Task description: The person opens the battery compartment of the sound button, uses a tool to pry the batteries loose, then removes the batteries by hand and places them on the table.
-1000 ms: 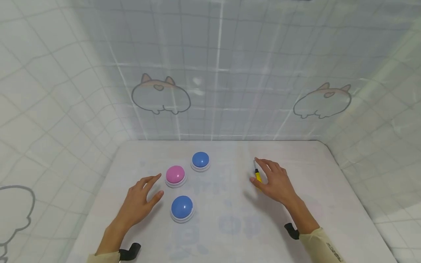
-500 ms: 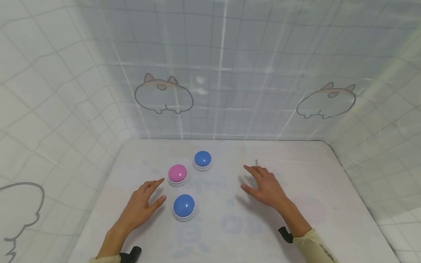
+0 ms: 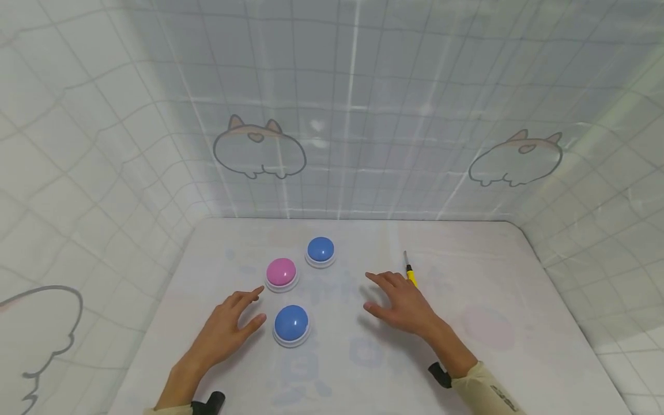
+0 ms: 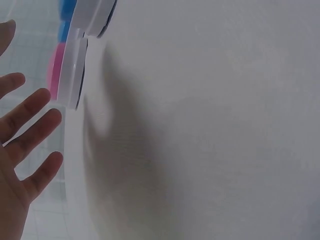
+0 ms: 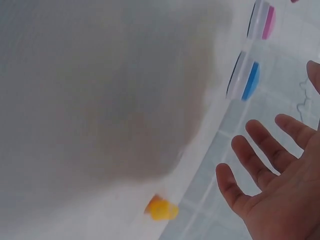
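Note:
On the white surface stand three domed push buttons with white bases: a pink button (image 3: 281, 272), a far blue button (image 3: 320, 249) and a near blue button (image 3: 291, 323). My left hand (image 3: 220, 331) hovers at their left, spread and holding nothing, its fingertips close to the pink button. To the right of the buttons my right hand (image 3: 404, 305) is held above the surface, fingers apart, with nothing in it. Just beyond it lies a small screwdriver (image 3: 411, 275) with a yellow and black handle, partly hidden by the hand. Its yellow handle end (image 5: 163, 210) shows in the right wrist view.
The white table cover (image 3: 342, 380) carries faint printed marks. Behind it rises a grey gridded curtain (image 3: 373, 115) with cartoon animal outlines. Similar gridded sheets stand at the left (image 3: 104, 173) and right (image 3: 596, 230).
My right hand has moved left and nearer to me, away from the screwdriver, which is more exposed. My left hand has shifted slightly right in view. The buttons keep their places.

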`<control>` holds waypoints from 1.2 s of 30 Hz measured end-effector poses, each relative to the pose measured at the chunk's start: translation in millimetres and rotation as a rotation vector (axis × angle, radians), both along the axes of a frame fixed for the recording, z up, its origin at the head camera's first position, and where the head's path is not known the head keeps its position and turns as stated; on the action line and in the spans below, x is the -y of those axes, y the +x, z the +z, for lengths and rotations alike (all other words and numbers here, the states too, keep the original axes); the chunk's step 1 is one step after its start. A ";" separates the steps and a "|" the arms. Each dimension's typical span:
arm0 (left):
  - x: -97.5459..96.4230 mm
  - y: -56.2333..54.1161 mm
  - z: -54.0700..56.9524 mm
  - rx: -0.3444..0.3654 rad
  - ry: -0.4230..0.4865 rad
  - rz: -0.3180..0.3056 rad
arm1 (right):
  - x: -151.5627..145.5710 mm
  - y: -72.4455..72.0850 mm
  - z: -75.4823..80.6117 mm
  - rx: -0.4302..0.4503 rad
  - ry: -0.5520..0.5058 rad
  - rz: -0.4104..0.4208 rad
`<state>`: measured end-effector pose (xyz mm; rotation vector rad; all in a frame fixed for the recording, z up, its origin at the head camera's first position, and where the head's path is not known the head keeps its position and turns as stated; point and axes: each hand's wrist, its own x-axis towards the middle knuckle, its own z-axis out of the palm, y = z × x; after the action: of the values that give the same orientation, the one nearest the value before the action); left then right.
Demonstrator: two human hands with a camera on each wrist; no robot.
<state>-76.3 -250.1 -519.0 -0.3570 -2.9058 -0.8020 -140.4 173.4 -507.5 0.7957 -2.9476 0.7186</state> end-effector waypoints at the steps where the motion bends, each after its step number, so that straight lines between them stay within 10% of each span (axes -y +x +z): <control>1: -0.6 0.0 -0.4 -0.002 -0.001 -0.003 | 2.3 0.7 -0.4 0.013 -0.005 0.015; 36: -21.1 9.7 -5.8 0.092 -0.025 -0.086 | 88.8 18.4 -13.2 0.211 0.147 0.289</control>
<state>-66.6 -229.0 -524.8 -0.4619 -3.0067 -0.8157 -122.1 84.7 -520.6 1.2510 -3.1381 0.6359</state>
